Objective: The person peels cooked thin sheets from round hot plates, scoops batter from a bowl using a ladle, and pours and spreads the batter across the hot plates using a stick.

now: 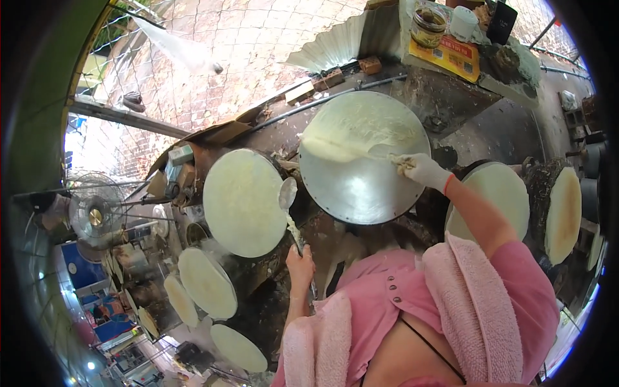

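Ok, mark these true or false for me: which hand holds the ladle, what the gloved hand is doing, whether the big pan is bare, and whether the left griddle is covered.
1. The left hand holds the ladle. True.
2. The right hand is bare. False: it wears a white glove.
3. The right hand rests at the edge of the batter sheet on the round metal pan. True.
4. The pan is fully coated. False: its lower half is bare metal.
5. The left griddle is covered in pale batter. True.
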Motion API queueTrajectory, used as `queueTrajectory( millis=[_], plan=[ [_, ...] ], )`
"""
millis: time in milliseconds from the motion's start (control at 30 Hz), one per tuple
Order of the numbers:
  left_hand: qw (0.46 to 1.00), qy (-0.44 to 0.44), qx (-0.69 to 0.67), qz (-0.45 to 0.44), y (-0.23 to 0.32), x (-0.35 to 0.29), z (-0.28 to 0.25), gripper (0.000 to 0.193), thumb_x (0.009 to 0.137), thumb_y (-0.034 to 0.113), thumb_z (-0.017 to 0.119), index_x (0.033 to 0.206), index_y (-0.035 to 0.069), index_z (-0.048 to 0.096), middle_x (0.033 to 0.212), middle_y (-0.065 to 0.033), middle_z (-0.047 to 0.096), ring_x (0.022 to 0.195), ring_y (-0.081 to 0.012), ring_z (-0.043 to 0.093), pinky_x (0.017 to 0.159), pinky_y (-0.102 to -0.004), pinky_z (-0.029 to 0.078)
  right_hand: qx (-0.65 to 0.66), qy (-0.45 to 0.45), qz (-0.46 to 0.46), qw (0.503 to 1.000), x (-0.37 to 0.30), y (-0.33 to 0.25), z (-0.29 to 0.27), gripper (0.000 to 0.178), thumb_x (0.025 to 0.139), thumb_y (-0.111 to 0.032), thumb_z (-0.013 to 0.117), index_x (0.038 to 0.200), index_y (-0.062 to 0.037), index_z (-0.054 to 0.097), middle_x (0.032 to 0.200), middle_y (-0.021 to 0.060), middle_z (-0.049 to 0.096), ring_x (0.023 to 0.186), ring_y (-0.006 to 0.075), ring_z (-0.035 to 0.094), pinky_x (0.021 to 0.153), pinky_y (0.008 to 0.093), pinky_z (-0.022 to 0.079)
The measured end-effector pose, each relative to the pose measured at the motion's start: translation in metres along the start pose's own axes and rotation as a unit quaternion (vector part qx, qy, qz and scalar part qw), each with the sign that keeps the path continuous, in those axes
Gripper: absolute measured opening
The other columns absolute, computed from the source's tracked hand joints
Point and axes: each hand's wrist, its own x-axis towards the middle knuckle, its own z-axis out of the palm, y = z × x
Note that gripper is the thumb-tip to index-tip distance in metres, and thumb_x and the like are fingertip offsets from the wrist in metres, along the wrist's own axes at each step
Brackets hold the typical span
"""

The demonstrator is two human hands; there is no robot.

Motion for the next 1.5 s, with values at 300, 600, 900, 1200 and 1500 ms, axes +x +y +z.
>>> queueTrajectory(
  millis=[300, 600, 900, 1200, 1500],
  plan=[
    [0.938, 0.099, 0.228, 0.242, 0.002, 0.048, 0.004, 0.019, 0.085, 0.014, 0.054, 0.085, -0.005, 0.048, 0.069, -0.0209, 0.056, 0.061, -0.0348, 0.056, 0.056, -0.0427, 0.043, 0.041, -0.080, 0.073, 0.993, 0.018, -0.030, -0.025, 0.028, 0.082, -0.006, 0.050, 0.107, -0.0023, 0.063, 0.079, 0.0020, 0.063, 0.071, 0.0079, 0.053, 0.068, 0.0244, 0.045],
    [0.911, 0.054, 0.347, 0.218, 0.049, 0.078, 0.023, 0.021, 0.086, 0.016, 0.054, 0.088, -0.004, 0.047, 0.080, -0.0293, 0.057, 0.080, -0.0479, 0.054, 0.066, -0.0523, 0.041, 0.188, -0.028, 0.024, 0.981, 0.010, 0.004, -0.044, 0.040, 0.080, 0.009, 0.046, 0.119, 0.0036, 0.054, 0.103, 0.0031, 0.061, 0.082, 0.0077, 0.055, 0.075, 0.0206, 0.044],
    [0.879, -0.086, 0.434, 0.179, 0.016, -0.012, 0.002, 0.019, 0.087, 0.016, 0.049, 0.093, 0.001, 0.041, 0.074, -0.0281, 0.059, 0.072, -0.0452, 0.059, 0.063, -0.0532, 0.046, 0.011, -0.155, 0.169, 0.973, -0.026, 0.005, -0.036, 0.024, 0.079, -0.007, 0.061, 0.102, -0.0032, 0.065, 0.079, -0.0024, 0.060, 0.068, 0.0048, 0.049, 0.060, 0.0195, 0.042],
    [0.912, -0.261, 0.193, 0.251, 0.025, -0.005, -0.022, 0.014, 0.086, 0.015, 0.056, 0.092, 0.003, 0.052, 0.070, -0.0244, 0.055, 0.065, -0.0422, 0.055, 0.057, -0.0406, 0.044, 0.470, -0.012, 0.331, 0.818, -0.131, -0.054, 0.099, 0.027, 0.084, -0.028, 0.063, 0.107, -0.0144, 0.057, 0.060, -0.0025, 0.050, 0.039, 0.0059, 0.042, 0.033, 0.0207, 0.032],
    [0.956, -0.200, -0.058, 0.208, 0.027, 0.034, -0.100, 0.011, 0.093, 0.012, 0.047, 0.086, 0.003, 0.046, 0.055, 0.0001, 0.043, 0.034, -0.0073, 0.037, 0.032, -0.0228, 0.028, 0.073, 0.259, 0.335, 0.903, -0.022, -0.091, 0.289, 0.029, 0.087, -0.033, 0.046, 0.101, -0.0096, 0.056, 0.093, 0.0181, 0.063, 0.091, 0.0370, 0.058, 0.078, 0.0423, 0.045]
  ],
)
